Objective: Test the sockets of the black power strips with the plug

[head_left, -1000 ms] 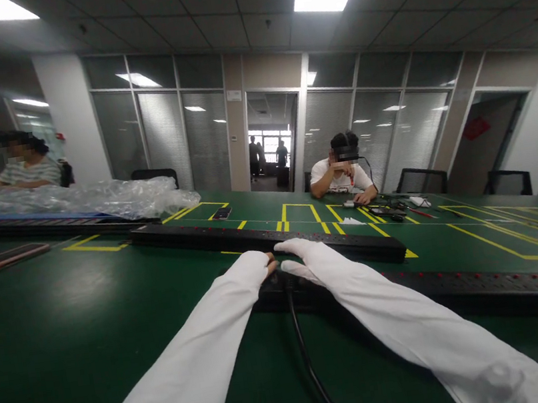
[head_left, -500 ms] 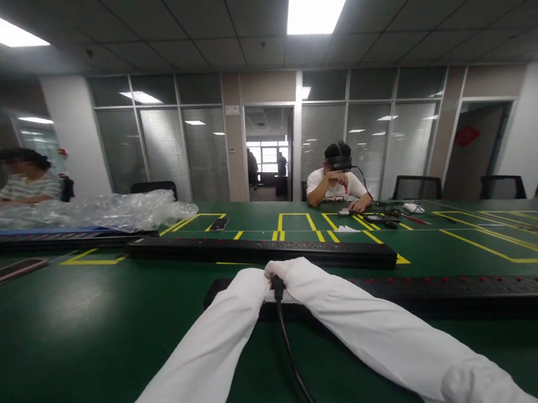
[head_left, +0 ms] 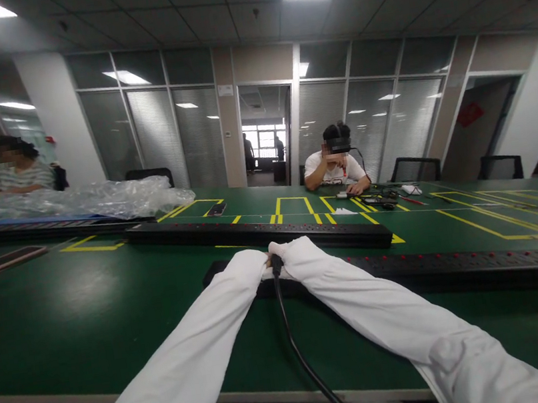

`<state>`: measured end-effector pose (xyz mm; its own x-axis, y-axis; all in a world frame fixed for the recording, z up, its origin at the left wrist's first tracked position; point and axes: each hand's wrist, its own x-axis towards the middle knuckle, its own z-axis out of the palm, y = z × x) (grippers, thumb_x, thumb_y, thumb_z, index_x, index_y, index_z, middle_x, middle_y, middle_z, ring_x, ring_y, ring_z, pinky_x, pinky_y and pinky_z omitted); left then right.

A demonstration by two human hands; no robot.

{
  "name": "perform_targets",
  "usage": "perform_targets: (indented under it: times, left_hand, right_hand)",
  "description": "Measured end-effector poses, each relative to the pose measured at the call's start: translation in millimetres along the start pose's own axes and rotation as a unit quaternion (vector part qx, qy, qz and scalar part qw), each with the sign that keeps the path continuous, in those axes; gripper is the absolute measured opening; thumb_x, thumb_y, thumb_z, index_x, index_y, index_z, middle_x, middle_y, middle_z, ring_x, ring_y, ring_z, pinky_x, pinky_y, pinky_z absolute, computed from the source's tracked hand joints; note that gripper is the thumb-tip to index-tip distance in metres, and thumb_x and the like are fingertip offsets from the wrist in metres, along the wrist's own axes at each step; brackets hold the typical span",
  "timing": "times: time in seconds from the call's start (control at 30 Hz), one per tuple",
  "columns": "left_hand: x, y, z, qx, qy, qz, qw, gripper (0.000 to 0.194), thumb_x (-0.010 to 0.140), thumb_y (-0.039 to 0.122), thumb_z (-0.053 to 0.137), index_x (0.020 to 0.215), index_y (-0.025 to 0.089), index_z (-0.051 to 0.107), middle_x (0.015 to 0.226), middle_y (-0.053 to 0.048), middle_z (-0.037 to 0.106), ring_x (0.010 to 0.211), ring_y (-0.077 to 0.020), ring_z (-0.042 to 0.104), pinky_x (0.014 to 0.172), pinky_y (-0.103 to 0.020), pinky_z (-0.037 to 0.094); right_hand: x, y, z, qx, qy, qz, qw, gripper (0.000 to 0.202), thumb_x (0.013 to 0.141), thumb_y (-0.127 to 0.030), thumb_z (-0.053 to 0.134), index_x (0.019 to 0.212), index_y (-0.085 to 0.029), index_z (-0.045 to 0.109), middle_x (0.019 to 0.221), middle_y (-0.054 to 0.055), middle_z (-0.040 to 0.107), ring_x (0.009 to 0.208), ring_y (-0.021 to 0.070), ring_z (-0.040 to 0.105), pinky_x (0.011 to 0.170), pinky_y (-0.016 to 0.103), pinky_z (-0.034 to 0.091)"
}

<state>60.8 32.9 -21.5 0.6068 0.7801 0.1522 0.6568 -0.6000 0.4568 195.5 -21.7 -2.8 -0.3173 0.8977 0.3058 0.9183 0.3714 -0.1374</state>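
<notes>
My left hand (head_left: 264, 261), mostly covered by a white sleeve, is at the near black power strip (head_left: 441, 270) on the green table. My right hand (head_left: 277, 249) meets it there, its knuckles just showing beyond the other white sleeve. Between the two sits a black plug (head_left: 276, 265), its cable (head_left: 296, 352) running down over the table's near edge. A pale patch of the strip shows beneath the plug. The fingers of both hands are hidden or too small to make out, so their grip cannot be told.
A second long black strip (head_left: 254, 234) lies just beyond. Clear plastic wrap (head_left: 111, 198) and a phone (head_left: 217, 209) are at the back left. Across the table (head_left: 82, 337), marked with yellow tape, a person (head_left: 335, 168) sits near cables; another person (head_left: 22, 174) is at the far left.
The view has tipped down, so the scene stands higher and more of the table's near edge shows. Both hands stay together at the plug.
</notes>
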Motion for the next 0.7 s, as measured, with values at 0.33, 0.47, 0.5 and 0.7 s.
perform_targets:
  times: [0.33, 0.47, 0.5, 0.7]
  left_hand:
    - [-5.5, 4.2, -4.2, -0.002, -0.008, -0.005, 1.0, 0.018, 0.073, 0.028, 0.06, 0.084, 0.014, 0.061, 0.087, -0.008, 0.061, 0.085, -0.0216, 0.056, 0.072, -0.028, 0.045]
    - [-2.9, 3.6, -4.9, 0.008, -0.011, -0.012, 1.0, 0.028, 0.083, 0.031, 0.048, 0.106, 0.016, 0.051, 0.107, -0.006, 0.052, 0.092, -0.0185, 0.053, 0.076, -0.036, 0.046]
    - [-2.7, 4.0, -5.2, 0.012, -0.01, -0.012, 1.0, 0.028, 0.083, 0.031, 0.047, 0.108, 0.017, 0.049, 0.109, -0.006, 0.051, 0.093, -0.018, 0.053, 0.077, -0.037, 0.046]
    - [-6.6, 3.1, -3.6, 0.055, -0.01, -0.003, 0.998, 0.028, 0.083, 0.031, 0.047, 0.107, 0.017, 0.051, 0.109, -0.006, 0.052, 0.093, -0.0188, 0.052, 0.077, -0.036, 0.046]
  right_hand:
    - [-2.2, -5.8, -7.3, -0.025, -0.025, 0.015, 0.999, 0.033, 0.072, -0.055, 0.052, 0.083, -0.024, 0.056, 0.066, -0.001, 0.06, 0.064, 0.0147, 0.056, 0.058, 0.024, 0.032]
    - [0.7, -6.0, -7.3, -0.019, -0.032, 0.022, 0.999, 0.033, 0.072, -0.054, 0.052, 0.084, -0.024, 0.058, 0.064, -0.001, 0.06, 0.063, 0.0151, 0.055, 0.058, 0.024, 0.033]
    - [0.9, -6.2, -7.6, -0.019, -0.033, 0.023, 0.999, 0.032, 0.071, -0.053, 0.052, 0.084, -0.024, 0.058, 0.063, -0.001, 0.059, 0.062, 0.0149, 0.055, 0.057, 0.024, 0.033]
    - [-3.5, -7.3, -9.0, -0.018, -0.023, 0.019, 0.999, 0.029, 0.071, -0.05, 0.054, 0.085, -0.025, 0.059, 0.062, -0.003, 0.059, 0.06, 0.0135, 0.054, 0.056, 0.024, 0.032]
